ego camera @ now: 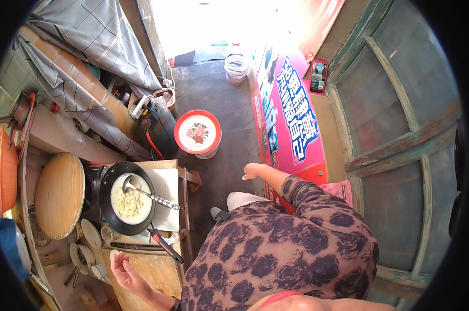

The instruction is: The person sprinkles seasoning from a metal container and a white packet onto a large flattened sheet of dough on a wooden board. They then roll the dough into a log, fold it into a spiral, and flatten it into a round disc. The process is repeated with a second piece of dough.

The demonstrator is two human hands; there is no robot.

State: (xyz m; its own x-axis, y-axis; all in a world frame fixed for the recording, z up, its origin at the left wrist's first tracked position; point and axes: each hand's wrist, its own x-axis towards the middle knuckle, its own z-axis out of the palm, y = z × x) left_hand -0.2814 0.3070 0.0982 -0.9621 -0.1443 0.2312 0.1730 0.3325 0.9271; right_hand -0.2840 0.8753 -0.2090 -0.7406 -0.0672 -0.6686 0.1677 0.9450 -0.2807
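Note:
My left hand [128, 275] is palm-up over a wooden board [156, 268], thumb apart from the bent fingers. A small pale round thing [114, 253] shows at its fingertips; whether they touch it is unclear. Beyond that hand, a black wok [107, 194] sits on a gas stove [92, 184], its black-and-red handle [165, 245] pointing towards me. Whitish liquid with pale strips [131, 206] fills it, and a metal ladle [156, 200] rests inside. My right hand [253, 171] hangs beside a pink printed carton [292, 128], fingers curled, their inner side hidden.
A round woven lid [59, 195] leans left of the stove. Several cups and bowls [81, 256] stand near the board. On the floor are a lidded red-and-white bucket [198, 133] and a dark gas cylinder [154, 128]. A phone [318, 76] lies beside the carton; a green-framed window [382, 147] is right.

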